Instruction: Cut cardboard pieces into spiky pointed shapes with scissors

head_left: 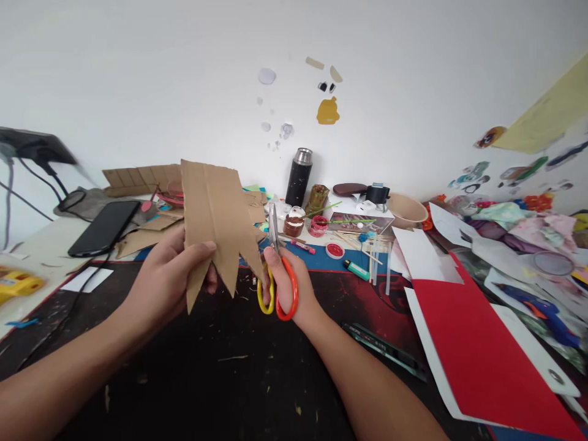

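Note:
My left hand (pixel 168 266) grips a brown cardboard piece (pixel 218 211) by its lower left part, thumb on the front face. The cardboard stands upright, with a straight top edge and several pointed teeth cut along its lower edge. In my right hand (pixel 291 278) are scissors (pixel 273 229) with one yellow and one orange-red handle loop. Their blades point up, just right of the cardboard's right edge, and look nearly closed. Whether they touch the cardboard cannot be made out.
A black flask (pixel 298 180), paint jars (pixel 294 223) and sticks stand or lie at the back. A phone (pixel 105 228) is at left. Red paper (pixel 487 343) and a blue glue gun (pixel 544 312) lie at right. A dark cutter (pixel 384 350) rests near my right forearm.

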`<state>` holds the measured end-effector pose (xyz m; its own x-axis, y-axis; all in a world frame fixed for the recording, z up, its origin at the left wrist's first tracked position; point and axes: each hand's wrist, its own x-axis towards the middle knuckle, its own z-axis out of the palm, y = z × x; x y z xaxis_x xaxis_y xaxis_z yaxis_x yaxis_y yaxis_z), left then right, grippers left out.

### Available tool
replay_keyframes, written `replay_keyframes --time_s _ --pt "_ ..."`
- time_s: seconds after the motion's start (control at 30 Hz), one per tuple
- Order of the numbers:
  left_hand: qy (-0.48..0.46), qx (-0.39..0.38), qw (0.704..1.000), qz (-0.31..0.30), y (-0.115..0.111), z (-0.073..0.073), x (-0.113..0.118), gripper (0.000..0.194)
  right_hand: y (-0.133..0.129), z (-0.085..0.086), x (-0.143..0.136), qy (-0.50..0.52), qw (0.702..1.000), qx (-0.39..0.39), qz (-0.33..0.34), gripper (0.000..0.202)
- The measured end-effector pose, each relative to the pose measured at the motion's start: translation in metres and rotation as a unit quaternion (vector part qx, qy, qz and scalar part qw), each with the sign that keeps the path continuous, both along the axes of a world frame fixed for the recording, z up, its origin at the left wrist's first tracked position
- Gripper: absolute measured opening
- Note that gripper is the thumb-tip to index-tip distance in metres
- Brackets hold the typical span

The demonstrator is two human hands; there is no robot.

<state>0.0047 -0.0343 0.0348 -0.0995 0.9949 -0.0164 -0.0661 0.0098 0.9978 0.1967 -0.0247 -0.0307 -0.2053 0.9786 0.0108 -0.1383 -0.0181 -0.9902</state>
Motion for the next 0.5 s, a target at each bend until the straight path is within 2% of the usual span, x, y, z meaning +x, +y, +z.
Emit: replay_keyframes --time_s 0.27,0.5 --pt "-0.082 -0.072 0.993 -0.047 0.012 -0.016 -0.005 0.027 0.01 0.002 0.004 0.099 0.992 -0.078 0.006 0.069" --pt "-0.044 -0.115 0.989 -0.076 0.007 -0.017 -0.002 0.031 0.01 -0.003 0.002 0.092 0.992 -0.084 0.02 0.068"
